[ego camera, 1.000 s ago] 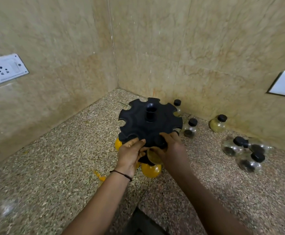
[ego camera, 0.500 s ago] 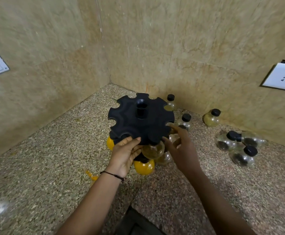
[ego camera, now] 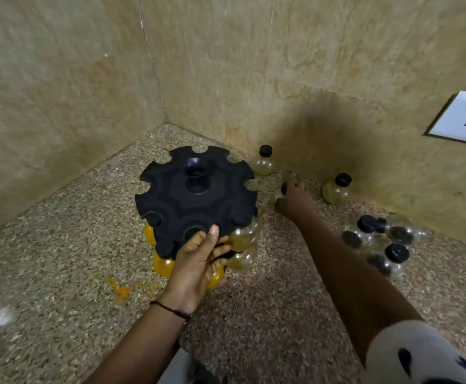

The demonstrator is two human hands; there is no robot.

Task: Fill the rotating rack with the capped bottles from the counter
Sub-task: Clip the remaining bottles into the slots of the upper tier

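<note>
The black rotating rack [ego camera: 196, 200] stands on the speckled counter [ego camera: 268, 306] in the wall corner. Its near slots carry pale bottles [ego camera: 241, 236] and orange-filled bottles [ego camera: 162, 266]; the far slots are empty. My left hand [ego camera: 196, 261] grips the rack's near edge, thumb on top and fingers underneath. My right hand [ego camera: 292, 200] is stretched out to a black-capped bottle [ego camera: 279, 193] beside the rack, fingers extended over it and blurred. Two more capped bottles [ego camera: 265, 162] [ego camera: 337, 189] stand upright along the wall.
Three clear capped bottles [ego camera: 376, 236] lie clustered on the counter at the right. A white wall socket [ego camera: 464, 120] is on the right wall. An orange smear [ego camera: 119, 286] marks the counter left of my left wrist.
My right hand left the rack and reached right and away to a bottle by the wall. The pale bottle it had been seating now hangs in the rack. My left hand stays on the rack's edge.
</note>
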